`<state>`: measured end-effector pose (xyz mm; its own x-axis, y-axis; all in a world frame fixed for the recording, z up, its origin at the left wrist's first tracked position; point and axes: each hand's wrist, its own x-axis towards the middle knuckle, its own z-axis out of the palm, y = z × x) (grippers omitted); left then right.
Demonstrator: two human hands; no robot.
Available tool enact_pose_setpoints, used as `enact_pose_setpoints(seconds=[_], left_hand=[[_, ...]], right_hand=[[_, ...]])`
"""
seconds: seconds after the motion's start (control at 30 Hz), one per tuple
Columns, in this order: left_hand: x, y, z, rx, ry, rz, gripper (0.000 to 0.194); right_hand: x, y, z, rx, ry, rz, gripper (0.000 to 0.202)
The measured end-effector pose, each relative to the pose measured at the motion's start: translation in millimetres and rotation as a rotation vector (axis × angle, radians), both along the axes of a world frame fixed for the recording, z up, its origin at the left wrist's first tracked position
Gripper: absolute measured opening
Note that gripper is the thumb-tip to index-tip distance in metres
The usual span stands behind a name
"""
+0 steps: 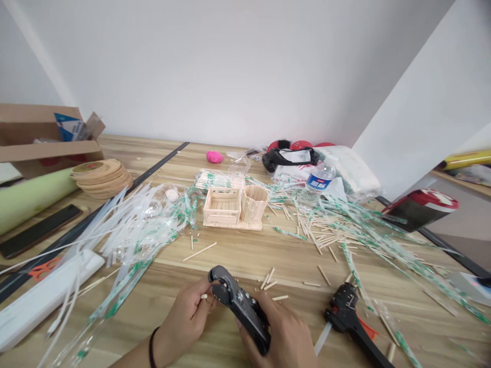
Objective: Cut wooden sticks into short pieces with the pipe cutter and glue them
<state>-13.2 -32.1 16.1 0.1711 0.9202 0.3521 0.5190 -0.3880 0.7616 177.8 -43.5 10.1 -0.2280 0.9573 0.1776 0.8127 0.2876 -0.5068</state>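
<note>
Dark, smooth-bodied cutter (245,309) stands tilted above the near middle of the table (230,250), clasped in a person's right hand (286,329). The left hand (186,314), a dark band at its wrist, pinches a pale wooden stick (204,296) beside the tool's rounded head; only the stick's blunt end shows. Just beyond, short cut sticks lie loose on the streaky wood grain. Farther back stand a square, slatted crate (222,207) and a ribbed round cup (254,205), both built of sticks on one flat base. A black glue gun (347,312) rests at right, near crinkled green-and-clear wrappers (356,271); at left sit round, layered wooden discs (102,179).
</note>
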Motion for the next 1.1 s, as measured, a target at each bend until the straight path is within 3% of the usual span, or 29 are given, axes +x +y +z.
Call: enact_pose_setpoints(seconds=[0.2, 0.47, 0.7, 1.1], left_hand=[[3, -2, 1.8, 0.057, 0.014, 0.032, 0.025], [7, -4, -2.9, -0.101, -0.118, 0.008, 0.030], [4, -4, -13.1, -0.166, -0.209, -0.014, 0.032], [3, -6, -15.5, -0.168, -0.197, 0.026, 0.034]], right_hand=[[0, 0, 0.1, 0.020, -0.033, 0.011, 0.005], [3, -1, -3.8, 0.053, -0.161, 0.006, 0.007], [3, 4, 6.3, 0.050, -0.062, 0.059, 0.013], [5, 4, 4.2, -0.025, -0.026, 0.074, 0.015]])
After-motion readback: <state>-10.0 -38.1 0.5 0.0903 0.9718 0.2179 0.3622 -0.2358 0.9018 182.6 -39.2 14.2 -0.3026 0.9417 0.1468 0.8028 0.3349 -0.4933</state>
